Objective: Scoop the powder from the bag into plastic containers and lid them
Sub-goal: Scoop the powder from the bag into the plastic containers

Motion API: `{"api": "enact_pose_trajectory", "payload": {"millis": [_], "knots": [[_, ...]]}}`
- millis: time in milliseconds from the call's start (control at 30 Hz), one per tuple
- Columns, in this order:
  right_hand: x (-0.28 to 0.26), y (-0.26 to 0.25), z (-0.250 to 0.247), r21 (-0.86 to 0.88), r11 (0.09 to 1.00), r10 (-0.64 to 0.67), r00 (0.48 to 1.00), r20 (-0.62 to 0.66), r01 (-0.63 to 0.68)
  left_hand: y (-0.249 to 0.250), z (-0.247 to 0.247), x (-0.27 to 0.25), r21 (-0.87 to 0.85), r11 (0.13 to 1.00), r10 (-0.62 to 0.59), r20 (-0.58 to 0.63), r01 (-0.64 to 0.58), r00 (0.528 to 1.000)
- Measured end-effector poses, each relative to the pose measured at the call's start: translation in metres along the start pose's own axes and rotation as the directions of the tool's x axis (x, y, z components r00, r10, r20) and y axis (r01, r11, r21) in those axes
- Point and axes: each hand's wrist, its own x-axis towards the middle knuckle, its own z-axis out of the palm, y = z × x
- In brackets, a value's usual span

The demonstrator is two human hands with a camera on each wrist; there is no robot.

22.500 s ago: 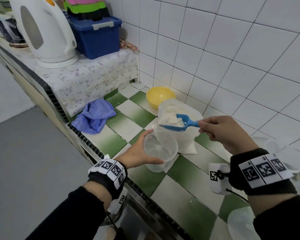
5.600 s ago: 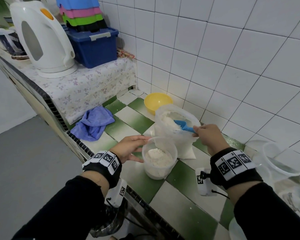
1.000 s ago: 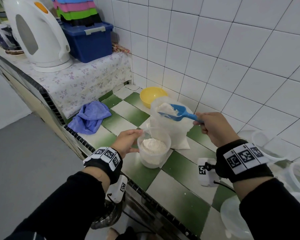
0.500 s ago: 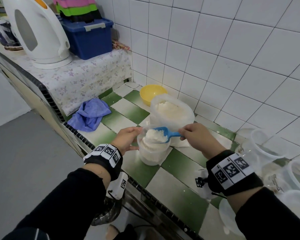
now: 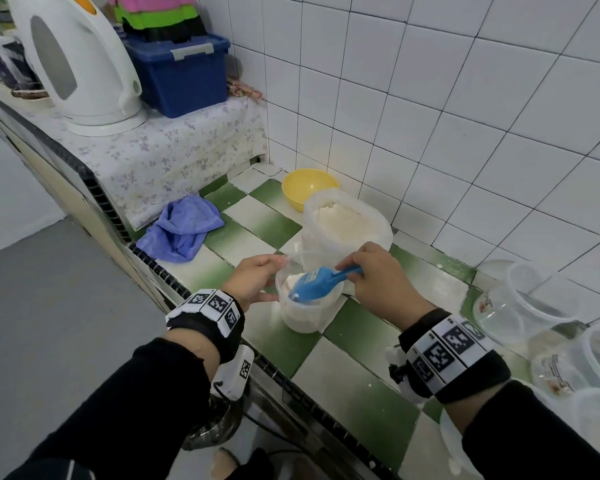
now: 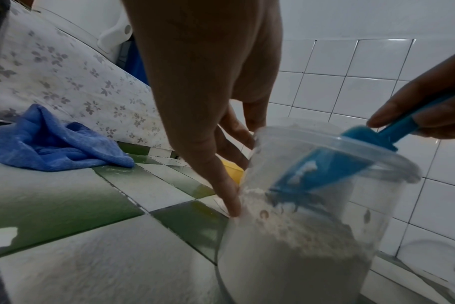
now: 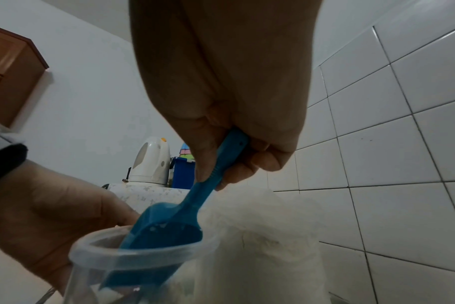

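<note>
Right hand (image 5: 378, 278) grips scoop (image 5: 317, 284); left hand (image 5: 253, 277) steadies container (image 5: 305, 313); bag (image 5: 347, 226) behind.

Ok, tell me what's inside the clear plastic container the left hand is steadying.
White powder fills much of the clear plastic container, and the overturned blue plastic scoop dips in. The scoop hides the powder beneath it.
</note>
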Motion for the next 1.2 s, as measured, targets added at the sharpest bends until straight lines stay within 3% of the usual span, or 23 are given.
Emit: {"api": "enact_pose_trajectory", "payload": {"millis": [167, 533, 667, 800, 900, 1000, 1100, 1200], "knots": [[0.005, 0.006, -0.008, 0.088, 0.992, 0.088, 0.993, 0.074, -0.094, 0.002, -0.002, 0.001, 0.020, 1.000, -0.007, 0.023, 0.007, 1.000], [0.009, 0.016, -0.034, 0.257, 0.954, 0.142, 0.988, 0.058, -0.152, 0.007, -0.005, 0.005, 0.036, 0.997, -0.070, 0.055, 0.068, 0.996], [0.010, 0.019, -0.049, 0.384, 0.910, 0.191, 0.980, -0.049, -0.158, 0.011, -0.005, 0.007, 0.041, 0.996, -0.079, 0.070, 0.076, 0.994], [0.019, 0.027, -0.054, 0.382, 0.912, 0.239, 0.952, -0.193, -0.152, 0.016, -0.003, 0.009, 0.066, 0.995, -0.086, 0.085, 0.081, 0.993], [0.027, 0.031, -0.055, 0.283, 0.948, 0.225, 0.932, -0.283, -0.143, 0.018, -0.003, 0.010, 0.074, 0.993, -0.097, 0.090, 0.091, 0.991], [0.033, 0.031, -0.053, 0.077, 0.986, 0.163, 0.932, -0.322, -0.146, 0.017, -0.004, 0.010, 0.076, 0.992, -0.104, 0.095, 0.097, 0.990], [0.038, 0.027, -0.048, -0.213, 0.971, 0.046, 0.959, -0.279, -0.109, 0.017, -0.004, 0.011, 0.077, 0.992, -0.108, 0.102, 0.100, 0.989], [0.042, 0.019, -0.045, -0.457, 0.886, 0.002, 0.988, -0.157, -0.075, 0.017, -0.005, 0.011, 0.077, 0.992, -0.112, 0.103, 0.104, 0.988]]}}
